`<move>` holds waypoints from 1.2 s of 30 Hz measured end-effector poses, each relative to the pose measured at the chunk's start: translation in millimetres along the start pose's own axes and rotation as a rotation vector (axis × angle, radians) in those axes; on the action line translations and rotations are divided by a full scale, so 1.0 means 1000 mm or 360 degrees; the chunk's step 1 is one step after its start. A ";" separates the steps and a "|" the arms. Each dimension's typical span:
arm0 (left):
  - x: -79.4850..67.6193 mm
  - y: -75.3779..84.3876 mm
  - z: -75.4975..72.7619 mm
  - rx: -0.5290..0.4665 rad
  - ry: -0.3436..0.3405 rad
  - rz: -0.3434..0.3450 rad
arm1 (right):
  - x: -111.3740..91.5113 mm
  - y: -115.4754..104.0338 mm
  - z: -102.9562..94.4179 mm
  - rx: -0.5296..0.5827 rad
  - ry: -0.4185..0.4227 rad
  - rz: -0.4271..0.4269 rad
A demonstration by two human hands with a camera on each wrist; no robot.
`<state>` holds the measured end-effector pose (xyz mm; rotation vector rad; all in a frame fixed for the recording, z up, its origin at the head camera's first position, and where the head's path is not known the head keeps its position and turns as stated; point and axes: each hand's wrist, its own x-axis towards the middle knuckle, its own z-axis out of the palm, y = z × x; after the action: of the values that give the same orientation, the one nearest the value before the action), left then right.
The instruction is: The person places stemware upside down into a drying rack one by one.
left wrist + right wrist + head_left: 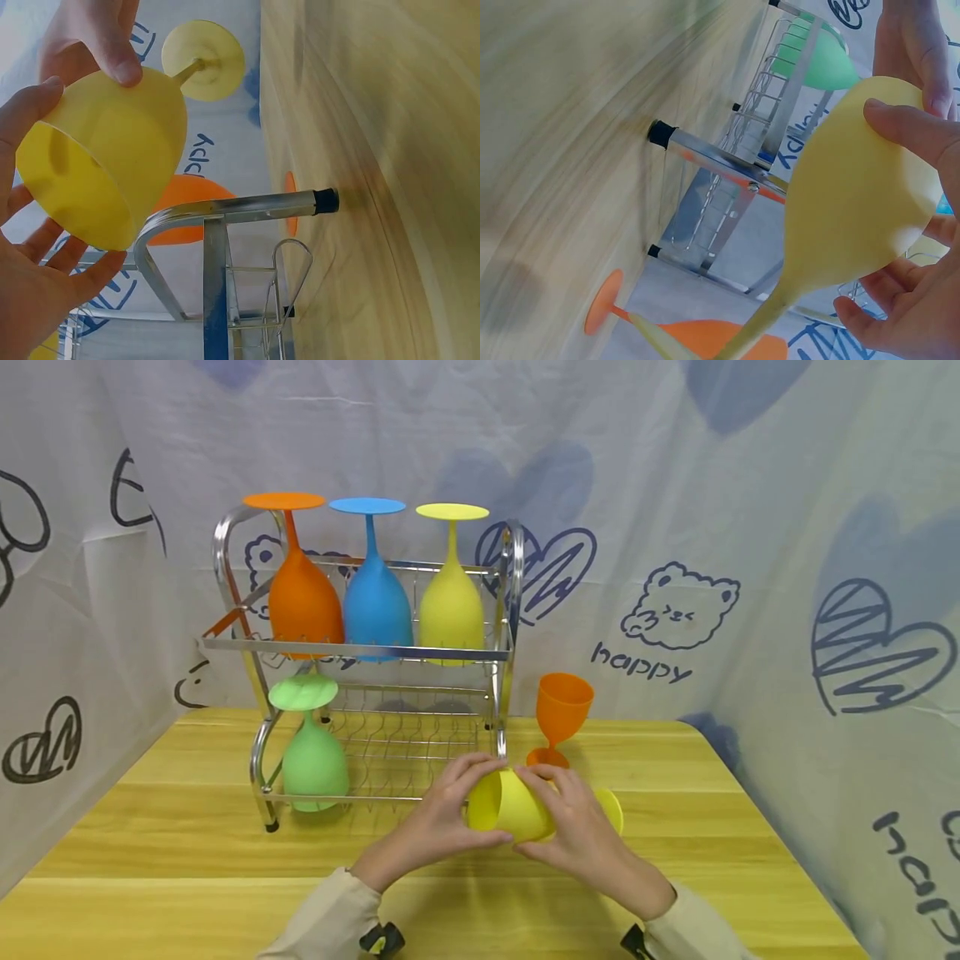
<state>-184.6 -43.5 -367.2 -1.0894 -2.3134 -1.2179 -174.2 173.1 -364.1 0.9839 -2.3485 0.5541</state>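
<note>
As our left hand (448, 814) and right hand (583, 835) half-curl round the sideways yellow goblet (519, 808), we want light, even pressure and clearance from the rack (408, 652).

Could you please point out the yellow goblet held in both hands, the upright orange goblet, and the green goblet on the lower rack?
Yellow goblet (855, 195): right wrist view, on the outside of its bowl.
Orange goblet (562, 708): head view, on its bowl.
Green goblet (315, 766): head view, on its upturned bowl.
</note>
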 end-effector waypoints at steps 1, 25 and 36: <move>0.000 -0.001 0.000 -0.0022 0.0011 -0.0001 | 0.000 0.000 0.000 -0.0001 0.0009 -0.0009; -0.003 0.000 -0.016 -0.0954 0.0531 -0.0342 | -0.003 -0.020 -0.014 0.1108 0.0291 0.0997; 0.002 0.011 -0.012 -0.1294 0.0527 -0.0384 | 0.012 -0.019 -0.018 0.2128 0.0153 0.0891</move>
<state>-178.1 -48.3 -352.5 -0.7226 -1.7395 -2.3404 -162.1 164.4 -339.5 0.6528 -1.9520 2.4753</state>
